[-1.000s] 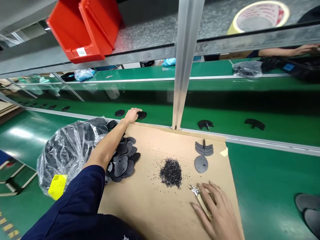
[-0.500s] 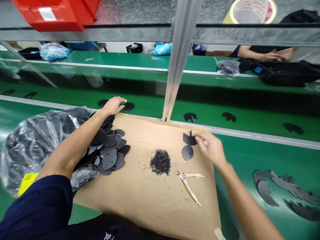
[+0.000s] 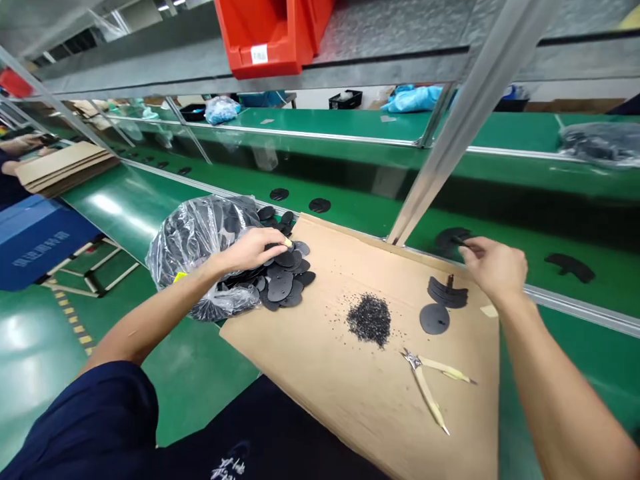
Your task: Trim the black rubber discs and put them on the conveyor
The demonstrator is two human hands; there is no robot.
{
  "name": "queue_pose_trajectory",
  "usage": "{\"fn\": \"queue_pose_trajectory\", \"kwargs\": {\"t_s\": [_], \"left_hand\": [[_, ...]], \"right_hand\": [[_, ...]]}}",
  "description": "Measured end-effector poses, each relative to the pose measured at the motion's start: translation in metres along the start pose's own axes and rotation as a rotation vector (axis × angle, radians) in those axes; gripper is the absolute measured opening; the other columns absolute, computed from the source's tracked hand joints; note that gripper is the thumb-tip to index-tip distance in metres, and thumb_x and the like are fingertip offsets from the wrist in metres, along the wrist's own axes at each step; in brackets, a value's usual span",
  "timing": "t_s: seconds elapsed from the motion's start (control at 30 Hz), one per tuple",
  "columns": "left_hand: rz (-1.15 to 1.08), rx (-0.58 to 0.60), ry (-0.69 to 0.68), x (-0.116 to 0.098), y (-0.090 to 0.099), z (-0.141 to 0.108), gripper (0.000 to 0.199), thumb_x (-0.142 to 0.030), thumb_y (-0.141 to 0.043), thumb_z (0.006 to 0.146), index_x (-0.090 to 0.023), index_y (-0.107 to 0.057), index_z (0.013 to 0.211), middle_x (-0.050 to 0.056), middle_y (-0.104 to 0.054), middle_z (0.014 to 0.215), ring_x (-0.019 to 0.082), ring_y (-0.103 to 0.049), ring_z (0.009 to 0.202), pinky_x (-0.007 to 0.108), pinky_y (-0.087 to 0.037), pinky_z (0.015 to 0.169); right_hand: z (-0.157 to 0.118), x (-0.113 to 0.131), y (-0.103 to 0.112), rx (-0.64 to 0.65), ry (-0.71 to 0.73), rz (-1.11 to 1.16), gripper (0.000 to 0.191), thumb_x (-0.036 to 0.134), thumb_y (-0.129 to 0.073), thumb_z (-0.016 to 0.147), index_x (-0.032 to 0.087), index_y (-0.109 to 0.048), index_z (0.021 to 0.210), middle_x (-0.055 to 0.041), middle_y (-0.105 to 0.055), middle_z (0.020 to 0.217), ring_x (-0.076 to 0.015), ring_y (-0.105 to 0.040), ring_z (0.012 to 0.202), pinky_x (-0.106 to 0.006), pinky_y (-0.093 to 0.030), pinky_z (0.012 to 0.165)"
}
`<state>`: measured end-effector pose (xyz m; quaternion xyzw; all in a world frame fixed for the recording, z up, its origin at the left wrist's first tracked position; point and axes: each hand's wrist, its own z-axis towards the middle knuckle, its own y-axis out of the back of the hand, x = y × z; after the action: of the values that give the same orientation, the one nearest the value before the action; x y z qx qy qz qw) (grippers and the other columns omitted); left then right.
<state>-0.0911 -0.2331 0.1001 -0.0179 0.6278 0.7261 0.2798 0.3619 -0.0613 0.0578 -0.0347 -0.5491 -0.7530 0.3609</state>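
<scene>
Head view: dark curved piece (image 3: 445, 239), broad and matte, edges softened by blur, at the green belt (image 3: 360, 219) just right of the metal post (image 3: 443, 147); whether lifted or resting, cannot tell. Right hand (image 3: 496, 268) pinches its near end between thumb and fingers. Left hand (image 3: 255, 249), fingers bent, pale wrap on one fingertip, sits over the heap of black discs (image 3: 280, 285); cannot tell if it grips one. Discs flat, thin, overlapping, some with small holes. Cardboard sheet (image 3: 310, 363) covers the near bench: mound of black granules (image 3: 369, 320) mid-sheet, strays around it; splayed cutters (image 3: 425, 390) with pale handles; single disc (image 3: 435, 319) just below curved strips (image 3: 447, 293). More dark pieces lie spaced along the belt. Grey shelf (image 3: 395, 40) overhead; another person's arm (image 3: 23, 145) far left. Clear plastic bag (image 3: 180, 230), bulging with dark pieces, beside the discs. Red bin (image 3: 265, 40) on the shelf, white label in front, contents hidden. Black crate (image 3: 346, 100) beyond the far bench holds something pale.
</scene>
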Motion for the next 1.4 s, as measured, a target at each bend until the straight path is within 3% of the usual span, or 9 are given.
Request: {"fn": "queue_pose_trajectory", "kwargs": {"t_s": [0.2, 0.3, 0.4, 0.53, 0.83, 1.03, 1.17, 1.3, 1.4], "left_hand": [[-0.902, -0.052, 0.080, -0.062, -0.082, 0.034, 0.068, -0.051, -0.084, 0.077, -0.019, -0.059, 0.132, 0.016, -0.066, 0.134, 0.025, -0.069, 0.114, 0.038, -0.056, 0.099], [-1.309, 0.091, 0.147, -0.094, -0.116, 0.048, 0.064, -0.054, -0.090, 0.069, -0.016, -0.062, 0.112, 0.012, -0.073, 0.112, 0.020, -0.073, 0.093, 0.033, -0.057, 0.084], [-1.424, 0.024, 0.222, -0.113, -0.133, 0.046, 0.058, -0.053, -0.094, 0.064, -0.015, -0.059, 0.091, 0.003, -0.070, 0.086, 0.013, -0.068, 0.077, 0.027, -0.054, 0.077], [-1.380, -0.116, 0.226, -0.124, -0.137, 0.033, 0.057, -0.055, -0.092, 0.066, -0.016, -0.059, 0.093, 0.001, -0.068, 0.085, 0.010, -0.063, 0.075, 0.023, -0.050, 0.076], [-1.253, -0.222, 0.195, -0.127, -0.141, 0.027, 0.055, -0.060, -0.083, 0.075, -0.014, -0.067, 0.100, 0.005, -0.070, 0.094, 0.018, -0.066, 0.089, 0.030, -0.051, 0.082], [-0.522, -0.545, -0.032, -0.119, -0.148, 0.023, 0.020, -0.038, -0.063, 0.098, -0.019, -0.071, 0.098, 0.007, -0.071, 0.091, 0.020, -0.063, 0.087, 0.035, -0.050, 0.083], [-0.144, -0.346, -0.187, -0.119, -0.152, 0.019, 0.025, -0.029, -0.048, 0.104, -0.019, -0.071, 0.105, 0.012, -0.071, 0.100, 0.024, -0.062, 0.093, 0.040, -0.050, 0.085], [-0.134, -0.097, -0.376, -0.113, -0.137, 0.007, 0.042, -0.047, -0.064, 0.096, -0.017, -0.063, 0.126, 0.016, -0.066, 0.121, 0.027, -0.061, 0.109, 0.042, -0.052, 0.094], [-0.006, -0.031, -0.371, -0.085, -0.107, -0.004, 0.029, -0.029, -0.059, 0.099, -0.021, -0.063, 0.127, 0.013, -0.066, 0.126, 0.027, -0.059, 0.116, 0.045, -0.048, 0.103]], "right_hand": [[-0.052, 0.103, 0.008, 0.235, 0.244, 0.296, 0.021, 0.033, -0.062, 0.095, 0.022, -0.080, 0.094, -0.0074, -0.080, 0.094, -0.0221, -0.073, 0.083, -0.034, -0.056, 0.073], [-0.070, 0.139, 0.010, 0.240, 0.252, 0.423, 0.024, 0.037, -0.062, 0.096, 0.022, -0.080, 0.093, -0.0080, -0.079, 0.093, -0.0225, -0.073, 0.085, -0.037, -0.058, 0.078], [-0.082, 0.151, 0.013, 0.220, 0.071, 0.532, 0.028, 0.047, -0.072, 0.089, 0.021, -0.079, 0.094, -0.0084, -0.078, 0.092, -0.0215, -0.071, 0.078, -0.037, -0.059, 0.075], [-0.091, 0.152, 0.007, 0.197, -0.140, 0.660, 0.039, 0.057, -0.078, 0.079, 0.019, -0.077, 0.084, -0.0085, -0.076, 0.088, -0.0210, -0.069, 0.075, -0.035, -0.059, 0.070], [-0.095, 0.157, -0.015, 0.131, -0.214, 0.720, 0.034, 0.052, -0.082, 0.076, 0.020, -0.074, 0.085, -0.0064, -0.074, 0.088, -0.0186, -0.068, 0.074, -0.035, -0.061, 0.074], [-0.112, 0.168, -0.039, 0.027, -0.464, 0.955, 0.050, 0.062, -0.075, 0.082, 0.023, -0.071, 0.114, -0.0098, -0.074, 0.115, -0.0244, -0.071, 0.107, -0.042, -0.061, 0.096], [-0.125, 0.179, -0.053, 0.255, -0.576, 1.229, 0.059, 0.067, -0.068, 0.086, 0.029, -0.064, 0.131, -0.0083, -0.071, 0.127, -0.0251, -0.070, 0.112, -0.036, -0.065, 0.083], [-0.134, 0.168, -0.062, 0.212, -0.741, 1.238, 0.061, 0.061, -0.080, 0.077, 0.027, -0.066, 0.126, -0.0077, -0.072, 0.121, -0.0223, -0.071, 0.095, -0.031, -0.064, 0.067], [-0.142, 0.152, -0.063, 0.161, -0.781, 1.201, 0.059, 0.059, -0.083, 0.073, 0.024, -0.068, 0.119, -0.0083, -0.073, 0.115, -0.0216, -0.070, 0.087, -0.030, -0.061, 0.058]]}}
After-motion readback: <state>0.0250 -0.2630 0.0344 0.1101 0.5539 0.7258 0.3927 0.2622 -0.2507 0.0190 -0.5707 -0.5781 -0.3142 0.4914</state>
